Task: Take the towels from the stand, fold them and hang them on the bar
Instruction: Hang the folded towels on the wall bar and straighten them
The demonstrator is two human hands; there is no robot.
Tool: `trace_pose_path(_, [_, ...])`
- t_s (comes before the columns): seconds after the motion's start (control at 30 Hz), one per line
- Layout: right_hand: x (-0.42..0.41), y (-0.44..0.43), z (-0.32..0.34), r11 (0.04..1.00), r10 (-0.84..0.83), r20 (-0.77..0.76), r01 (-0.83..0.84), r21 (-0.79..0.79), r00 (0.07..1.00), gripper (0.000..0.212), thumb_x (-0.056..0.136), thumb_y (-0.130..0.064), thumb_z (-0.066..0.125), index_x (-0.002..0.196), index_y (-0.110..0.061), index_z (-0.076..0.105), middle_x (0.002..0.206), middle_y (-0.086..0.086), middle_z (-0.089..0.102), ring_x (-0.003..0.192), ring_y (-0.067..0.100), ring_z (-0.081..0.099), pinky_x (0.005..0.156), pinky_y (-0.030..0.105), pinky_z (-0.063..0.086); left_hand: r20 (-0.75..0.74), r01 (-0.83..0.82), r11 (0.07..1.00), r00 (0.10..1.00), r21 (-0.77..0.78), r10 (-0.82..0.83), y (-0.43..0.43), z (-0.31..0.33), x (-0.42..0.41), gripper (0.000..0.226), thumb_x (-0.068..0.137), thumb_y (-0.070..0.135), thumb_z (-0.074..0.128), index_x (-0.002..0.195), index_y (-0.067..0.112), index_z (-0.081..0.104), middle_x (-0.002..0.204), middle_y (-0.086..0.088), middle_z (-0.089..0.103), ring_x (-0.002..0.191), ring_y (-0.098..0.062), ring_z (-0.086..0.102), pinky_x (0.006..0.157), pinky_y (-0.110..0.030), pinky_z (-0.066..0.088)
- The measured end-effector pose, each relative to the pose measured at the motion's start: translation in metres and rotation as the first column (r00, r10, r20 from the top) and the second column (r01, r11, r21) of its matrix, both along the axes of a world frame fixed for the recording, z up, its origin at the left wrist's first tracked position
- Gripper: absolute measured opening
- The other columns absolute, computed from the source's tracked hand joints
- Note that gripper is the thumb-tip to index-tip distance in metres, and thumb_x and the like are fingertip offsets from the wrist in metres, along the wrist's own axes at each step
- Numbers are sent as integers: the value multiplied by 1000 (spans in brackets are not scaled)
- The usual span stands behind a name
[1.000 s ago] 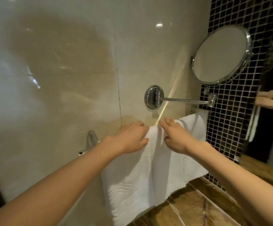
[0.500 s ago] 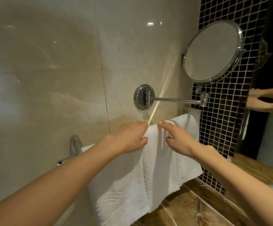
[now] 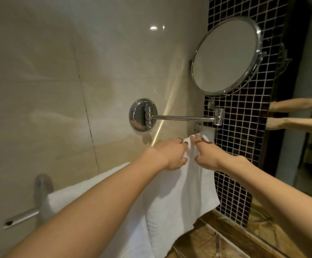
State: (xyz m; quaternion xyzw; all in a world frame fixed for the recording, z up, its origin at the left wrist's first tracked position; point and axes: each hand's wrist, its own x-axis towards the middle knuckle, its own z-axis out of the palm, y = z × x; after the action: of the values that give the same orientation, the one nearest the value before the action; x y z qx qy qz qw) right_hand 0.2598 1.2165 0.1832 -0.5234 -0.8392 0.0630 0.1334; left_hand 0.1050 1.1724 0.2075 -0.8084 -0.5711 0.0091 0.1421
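White towels (image 3: 181, 198) hang over a chrome bar (image 3: 21, 217) fixed low on the beige tiled wall; only the bar's left end shows, the rest is under cloth. My left hand (image 3: 170, 155) rests on the top fold of the towel, fingers curled over it and thumb pressed against its front. My right hand (image 3: 207, 153) lies just to the right, fingers stretched along the top edge of the same towel near the bar's right mount (image 3: 205, 130). A second towel (image 3: 88, 189) lies over the bar to the left, partly hidden by my left forearm.
A round chrome mirror (image 3: 226, 56) on a swing arm (image 3: 181, 118) juts out right above the hands, from a wall plate (image 3: 142, 114). Black mosaic tile (image 3: 244, 146) and a wall mirror showing my arms stand at right. A brown marble counter (image 3: 216, 243) lies below.
Both hands have slid right along the bar toward its right mount, bunching the towel there. The view has shifted, so the bar's left end now shows fully.
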Motion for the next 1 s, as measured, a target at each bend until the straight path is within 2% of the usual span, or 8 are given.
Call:
trace_pose_path(0.17, [3, 4, 0, 1000, 15, -1, -15, 28, 1000, 77, 82, -9, 49, 151, -15, 14, 159, 7, 17, 139, 28, 32, 104, 27, 33, 48, -17, 1000, 999, -6, 17, 13, 0, 8, 50, 93, 39, 44, 137, 14, 41, 135, -11, 46, 117, -33, 51, 93, -45, 45])
trace_pose_path(0.33, [1, 0, -1, 999, 10, 11, -10, -36, 1000, 80, 86, -7, 43, 153, -11, 0, 161, 10, -2, 148, 22, 6, 115, 27, 15, 60, -13, 1000, 998, -27, 14, 3, 0, 5, 50, 92, 38, 48, 134, 14, 40, 132, -11, 45, 116, -33, 52, 87, -40, 46])
trace_pose_path(0.43, [-6, -13, 7, 999, 54, -36, -54, 3, 998, 72, 84, -3, 43, 151, -7, 15, 159, 14, 11, 147, 25, 12, 115, 31, 19, 98, -68, 997, 993, -23, 70, -11, 8, -1, 40, 91, 36, 50, 123, 12, 43, 125, -12, 50, 111, -34, 54, 78, -36, 41])
trace_pose_path(0.53, [-20, -35, 8, 983, 166, -74, -159, 88, 983, 75, 80, 0, 44, 150, -12, 20, 158, 13, 19, 145, 26, 17, 117, 35, 21, 100, -146, 989, 984, -31, 149, -32, 18, -17, 21, 91, 36, 50, 97, 17, 46, 114, -12, 58, 93, -32, 56, 68, -32, 37])
trace_pose_path(0.67, [-40, -61, 4, 930, 340, -37, -330, 165, 940, 78, 78, 1, 44, 150, -20, 23, 159, 8, 17, 146, 22, 14, 117, 32, 12, 94, -228, 971, 968, -71, 234, -54, 25, -43, 14, 87, 30, 55, 87, 17, 49, 110, -11, 61, 90, -28, 58, 70, -32, 42])
trace_pose_path(0.8, [-48, -70, 5, 918, 353, 17, -349, 190, 936, 77, 79, 2, 44, 150, -20, 25, 158, 4, 22, 144, 20, 19, 113, 28, 15, 151, -242, 966, 955, -93, 254, -62, 23, -55, 28, 86, 31, 63, 107, 14, 55, 115, -11, 59, 106, -31, 57, 80, -34, 45])
trace_pose_path(0.9, [-49, -70, 7, 933, 320, 8, -317, 173, 947, 78, 80, 2, 44, 151, -23, 22, 159, 3, 21, 145, 19, 17, 115, 28, 14, 207, -227, 970, 948, -84, 240, -65, 20, -58, 27, 88, 35, 61, 104, 15, 53, 113, -12, 58, 104, -32, 56, 75, -33, 40])
trace_pose_path(1.0, [-53, -76, 9, 939, 311, 33, -313, 144, 950, 75, 81, -1, 45, 150, -17, 23, 159, 8, 20, 145, 23, 17, 115, 31, 16, 234, -246, 962, 935, -118, 268, -75, 19, -70, 30, 89, 43, 57, 84, 19, 41, 93, -7, 52, 85, -26, 51, 70, -31, 38])
